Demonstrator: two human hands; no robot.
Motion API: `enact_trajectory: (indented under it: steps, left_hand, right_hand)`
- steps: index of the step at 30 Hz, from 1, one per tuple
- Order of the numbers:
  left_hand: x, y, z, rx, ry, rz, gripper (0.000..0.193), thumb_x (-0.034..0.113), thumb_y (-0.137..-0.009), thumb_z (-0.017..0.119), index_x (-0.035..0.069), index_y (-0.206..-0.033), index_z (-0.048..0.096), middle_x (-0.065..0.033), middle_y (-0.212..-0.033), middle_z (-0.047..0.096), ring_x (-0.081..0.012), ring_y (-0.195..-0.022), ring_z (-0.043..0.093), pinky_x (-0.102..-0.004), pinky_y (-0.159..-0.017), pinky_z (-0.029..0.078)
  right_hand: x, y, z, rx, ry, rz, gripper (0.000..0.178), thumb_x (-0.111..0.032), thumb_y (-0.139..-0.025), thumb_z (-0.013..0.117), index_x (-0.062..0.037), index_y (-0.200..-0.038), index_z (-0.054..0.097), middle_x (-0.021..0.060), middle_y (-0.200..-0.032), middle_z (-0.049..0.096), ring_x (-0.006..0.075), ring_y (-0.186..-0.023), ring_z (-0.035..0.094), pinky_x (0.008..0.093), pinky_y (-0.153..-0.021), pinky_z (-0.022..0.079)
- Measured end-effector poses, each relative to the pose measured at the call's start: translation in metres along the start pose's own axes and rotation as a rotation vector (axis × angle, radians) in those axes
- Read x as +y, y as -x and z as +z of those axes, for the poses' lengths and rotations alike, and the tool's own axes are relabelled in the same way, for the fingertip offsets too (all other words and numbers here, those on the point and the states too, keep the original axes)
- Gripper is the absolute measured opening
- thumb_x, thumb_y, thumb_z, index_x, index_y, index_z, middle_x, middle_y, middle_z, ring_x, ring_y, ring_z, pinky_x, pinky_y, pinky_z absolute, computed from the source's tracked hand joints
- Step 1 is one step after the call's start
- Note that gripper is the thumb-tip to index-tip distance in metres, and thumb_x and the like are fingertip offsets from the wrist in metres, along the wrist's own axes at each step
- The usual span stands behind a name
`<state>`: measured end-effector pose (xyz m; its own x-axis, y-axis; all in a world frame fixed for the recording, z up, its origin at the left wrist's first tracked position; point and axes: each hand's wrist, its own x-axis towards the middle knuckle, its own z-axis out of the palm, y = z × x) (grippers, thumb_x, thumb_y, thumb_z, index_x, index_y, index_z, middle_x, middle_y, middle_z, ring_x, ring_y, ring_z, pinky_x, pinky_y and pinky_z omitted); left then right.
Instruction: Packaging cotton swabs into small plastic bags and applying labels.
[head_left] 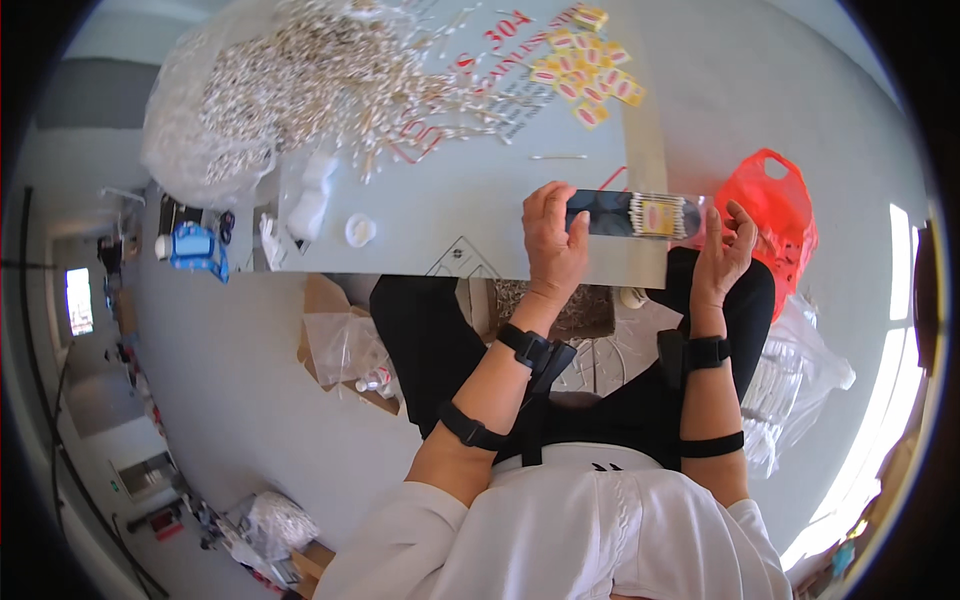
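Observation:
A dark flat strip (597, 212) lies crosswise over the right part of the table, its left end gripped between the thumb and fingers of my left hand (556, 240). Toward its right end is a clear plastic sleeve (693, 216). A row of cotton swabs (636, 215) with a yellow card (659, 217) on top shows there; whether all of them are inside the sleeve I cannot tell. Beside the sleeve's right end is my right hand (724, 258), fingers apart, one fingertip close to or touching the plastic.
Loose cotton swabs (330, 85) spill from a clear bag (170, 140) at the far left. Several yellow cards (590, 75) lie far right. A single swab (558, 157), a small white round container (360, 230) and a red plastic bag (770, 190) are nearby. Below the table sits a cardboard box (590, 325).

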<state>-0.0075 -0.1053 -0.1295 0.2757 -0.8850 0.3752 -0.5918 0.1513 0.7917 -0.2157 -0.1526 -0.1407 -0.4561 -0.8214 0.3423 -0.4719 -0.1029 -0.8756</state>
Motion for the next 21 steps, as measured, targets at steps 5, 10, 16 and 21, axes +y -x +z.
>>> enact_trajectory:
  steps: [5, 10, 16, 21]
  left_hand:
    - [-0.044, 0.013, -0.109, 0.308, -0.213, -0.077, 0.034, 0.0, -0.074, 0.068, 0.004, -0.107, 0.058, -0.0118, -0.109, 0.058, -0.0317, -0.106, 0.051, -0.0402, -0.091, 0.043]
    - [-0.104, 0.023, -0.221, 0.513, -0.02, -0.421, 0.02, 0.001, -0.079, 0.068, 0.003, -0.098, 0.063, -0.0075, -0.092, 0.065, -0.017, -0.083, 0.06, -0.03, -0.072, 0.048]
    - [-0.175, 0.02, -0.314, 0.688, -0.137, -0.441, 0.003, 0.001, -0.081, 0.066, 0.0, -0.082, 0.063, -0.0055, -0.071, 0.064, -0.0126, -0.061, 0.055, -0.0275, -0.06, 0.047]
    - [-0.189, 0.001, -0.336, 0.598, -0.145, -0.563, 0.0, 0.0, -0.084, 0.065, 0.0, -0.084, 0.064, -0.0009, -0.075, 0.063, -0.0083, -0.069, 0.056, -0.0225, -0.066, 0.047]
  right_hand:
    - [-0.032, 0.035, 0.024, -0.547, -0.233, 0.032, 0.011, -0.007, -0.088, 0.067, 0.0011, -0.095, 0.064, 0.0019, -0.079, 0.06, 0.009, -0.071, 0.053, 0.0242, -0.066, 0.045]
    - [-0.06, 0.087, 0.051, -0.74, -0.088, -0.151, 0.005, -0.004, -0.085, 0.066, -0.0004, -0.087, 0.062, 0.0067, -0.073, 0.058, 0.0153, -0.064, 0.055, 0.0282, -0.059, 0.045]
    - [-0.081, 0.097, 0.084, -0.839, 0.025, -0.469, 0.01, -0.006, -0.082, 0.067, -0.0059, -0.077, 0.059, 0.0105, -0.072, 0.06, 0.0295, -0.062, 0.06, 0.0353, -0.056, 0.046]
    - [-0.083, 0.096, 0.087, -0.793, 0.107, -0.553, 0.011, -0.006, -0.081, 0.068, -0.0078, -0.076, 0.058, 0.0084, -0.069, 0.06, 0.0273, -0.058, 0.059, 0.0349, -0.053, 0.045]
